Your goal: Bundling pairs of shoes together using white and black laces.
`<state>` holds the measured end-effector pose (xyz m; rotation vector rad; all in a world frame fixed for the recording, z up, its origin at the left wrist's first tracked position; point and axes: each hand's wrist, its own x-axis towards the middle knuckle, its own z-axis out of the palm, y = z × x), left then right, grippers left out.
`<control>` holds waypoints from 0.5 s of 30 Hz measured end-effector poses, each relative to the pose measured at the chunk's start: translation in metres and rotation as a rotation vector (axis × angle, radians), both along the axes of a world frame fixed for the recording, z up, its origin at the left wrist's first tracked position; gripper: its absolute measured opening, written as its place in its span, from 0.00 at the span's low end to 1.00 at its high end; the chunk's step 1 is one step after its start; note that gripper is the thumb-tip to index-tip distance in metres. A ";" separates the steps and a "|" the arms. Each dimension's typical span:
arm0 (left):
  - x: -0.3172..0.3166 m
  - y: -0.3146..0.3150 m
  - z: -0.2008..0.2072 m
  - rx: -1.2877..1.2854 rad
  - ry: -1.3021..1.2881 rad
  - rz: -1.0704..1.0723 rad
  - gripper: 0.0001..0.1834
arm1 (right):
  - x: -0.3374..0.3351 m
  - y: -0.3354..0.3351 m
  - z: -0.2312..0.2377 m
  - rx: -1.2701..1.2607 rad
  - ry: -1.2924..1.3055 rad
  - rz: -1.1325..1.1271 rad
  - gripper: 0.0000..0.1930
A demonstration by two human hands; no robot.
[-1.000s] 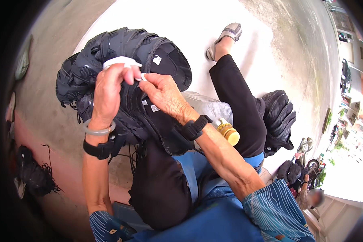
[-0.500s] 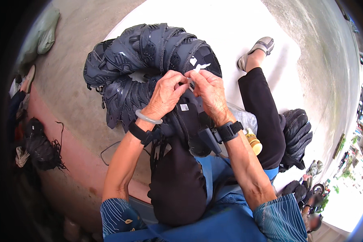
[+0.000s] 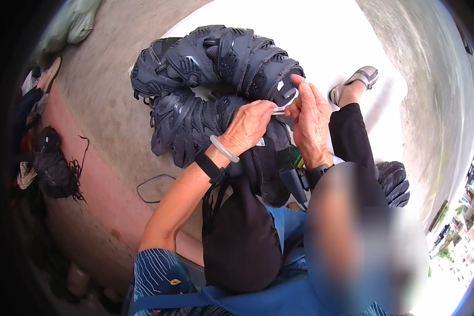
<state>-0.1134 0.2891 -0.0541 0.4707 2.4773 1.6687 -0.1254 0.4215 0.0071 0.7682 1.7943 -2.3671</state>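
In front of me, my left hand (image 3: 249, 124) is closed in a pinch on a thin white strip (image 3: 279, 111). The strip runs across to my right hand (image 3: 310, 118), whose fingers are curled on it while the index finger points up; a white end curves beside that finger. Just beyond my hands lies a curved bundle of dark grey shoe uppers (image 3: 216, 60), nested one in another and bent round in a U. A black shoe upper (image 3: 274, 163) with a small white label rests below my hands, by my knee.
White sheeting (image 3: 300, 21) covers the floor ahead. More black uppers (image 3: 392, 184) lie right of my leg. On the left, a black bundle with loose laces (image 3: 58, 163) sits by a pink floor band (image 3: 89, 174). Another person's foot (image 3: 52, 73) shows far left. A blur hides the lower right.
My hands have moved slightly apart, and the white strip now spans the gap between them. The right index finger has straightened upward. The whole view has shifted a little.
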 end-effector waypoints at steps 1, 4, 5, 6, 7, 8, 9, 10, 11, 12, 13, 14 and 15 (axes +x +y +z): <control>0.005 -0.003 -0.001 -0.011 -0.001 0.010 0.08 | 0.000 -0.003 0.003 -0.011 -0.001 0.010 0.17; 0.009 0.001 0.011 0.021 -0.066 -0.067 0.08 | 0.001 -0.001 0.010 0.107 0.044 0.185 0.18; 0.009 0.000 0.004 0.020 0.004 -0.009 0.08 | 0.001 -0.003 0.016 0.179 0.068 0.311 0.18; 0.008 0.001 -0.003 -0.004 -0.002 0.039 0.07 | 0.000 -0.008 0.026 0.245 0.146 0.372 0.18; 0.008 -0.001 -0.010 -0.024 -0.008 0.088 0.07 | -0.002 -0.014 0.034 0.312 0.225 0.431 0.19; 0.005 -0.002 -0.005 -0.020 -0.012 0.091 0.07 | -0.005 -0.010 0.037 0.473 0.298 0.440 0.20; 0.002 -0.003 0.000 0.028 -0.240 0.120 0.09 | -0.008 -0.005 0.039 0.636 0.370 0.448 0.21; 0.000 -0.005 0.003 0.079 -0.469 0.146 0.12 | -0.009 -0.002 0.041 0.567 0.284 0.372 0.20; -0.001 -0.012 -0.002 0.182 -0.643 0.153 0.17 | -0.009 0.001 0.039 0.510 0.223 0.250 0.17; -0.003 -0.016 -0.001 0.234 -0.708 0.140 0.16 | -0.008 0.009 0.032 0.521 0.195 0.193 0.15; -0.005 -0.020 0.001 0.285 -0.773 0.126 0.15 | -0.007 0.017 0.026 0.530 0.167 0.135 0.13; -0.005 -0.023 -0.001 0.333 -0.811 0.129 0.15 | -0.003 0.017 0.024 0.476 0.114 0.201 0.11; -0.006 -0.024 -0.002 0.356 -0.831 0.134 0.15 | -0.001 0.015 0.021 0.441 0.051 0.318 0.13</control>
